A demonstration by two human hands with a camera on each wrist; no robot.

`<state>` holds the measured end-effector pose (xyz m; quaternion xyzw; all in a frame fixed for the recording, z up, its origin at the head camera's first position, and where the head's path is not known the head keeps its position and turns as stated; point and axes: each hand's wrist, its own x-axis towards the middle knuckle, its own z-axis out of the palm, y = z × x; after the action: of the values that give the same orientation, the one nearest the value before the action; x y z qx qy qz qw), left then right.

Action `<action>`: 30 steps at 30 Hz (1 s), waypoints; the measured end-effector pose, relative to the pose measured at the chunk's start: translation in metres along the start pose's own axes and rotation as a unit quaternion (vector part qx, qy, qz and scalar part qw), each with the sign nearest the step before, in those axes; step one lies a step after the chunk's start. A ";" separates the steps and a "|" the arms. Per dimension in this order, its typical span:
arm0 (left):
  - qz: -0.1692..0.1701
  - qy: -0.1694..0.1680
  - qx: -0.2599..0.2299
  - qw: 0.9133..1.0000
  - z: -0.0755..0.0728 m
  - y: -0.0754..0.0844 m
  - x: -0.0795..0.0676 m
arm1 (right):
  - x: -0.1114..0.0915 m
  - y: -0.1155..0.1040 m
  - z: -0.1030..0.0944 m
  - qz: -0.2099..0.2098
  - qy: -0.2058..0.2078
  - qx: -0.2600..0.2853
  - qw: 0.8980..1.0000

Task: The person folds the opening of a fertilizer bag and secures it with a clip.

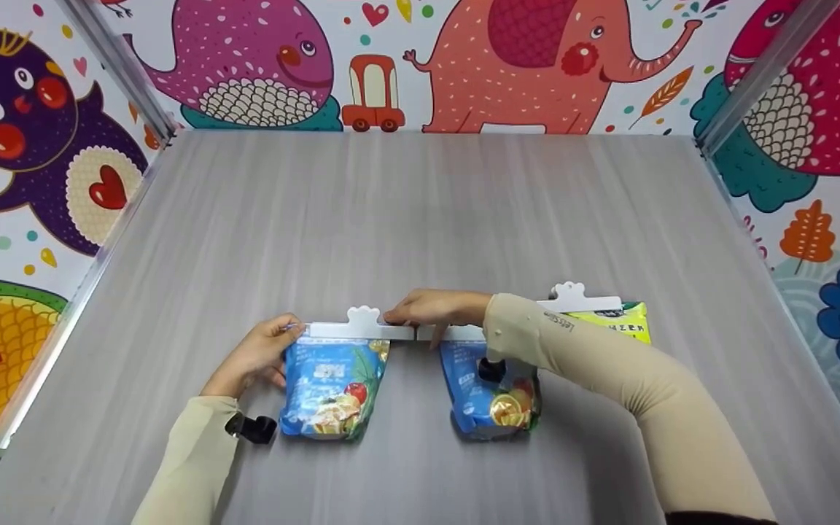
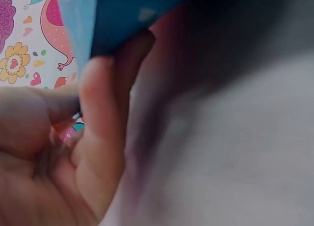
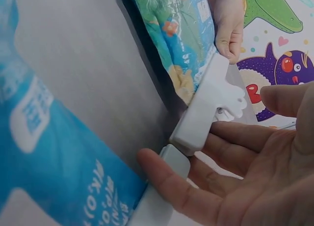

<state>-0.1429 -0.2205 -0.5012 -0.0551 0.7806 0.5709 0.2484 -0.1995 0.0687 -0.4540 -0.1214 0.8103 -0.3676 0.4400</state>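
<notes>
In the head view a blue food bag [image 1: 325, 379] stands upright with a white bag clip [image 1: 340, 331] across its top. My left hand [image 1: 256, 357] pinches that bag's top left corner, by the clip's end. A second blue bag [image 1: 464, 394] stands to the right, its own white clip [image 1: 464, 334] partly behind my right forearm. My right hand [image 1: 440, 306] reaches over the spot where the two clips meet end to end. In the right wrist view its extended fingers [image 3: 171, 182] touch the clip ends, one in front and others behind, with the thumb held apart.
Behind my right forearm is a yellow-green bag [image 1: 635, 317] with another white clip [image 1: 588, 302]. All stand on a grey table [image 1: 420, 219] bordered by metal rails and walls [image 1: 383, 29] printed with cartoon animals.
</notes>
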 end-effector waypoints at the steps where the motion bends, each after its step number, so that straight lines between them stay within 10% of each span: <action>1: -0.002 0.001 0.001 1.000 0.000 0.000 0.000 | 0.000 -0.001 0.000 0.002 0.000 -0.002 1.000; 21: -0.022 0.014 0.094 0.995 0.000 0.008 0.002 | -0.006 -0.002 -0.007 0.001 -0.031 -0.036 0.999; 30: 0.010 0.041 0.217 0.975 0.001 0.016 0.001 | -0.013 0.001 -0.014 -0.010 -0.047 -0.042 0.998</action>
<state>-0.1494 -0.2143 -0.4883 -0.0159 0.8961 0.3872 0.2165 -0.2034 0.0828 -0.4420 -0.1648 0.8024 -0.3312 0.4683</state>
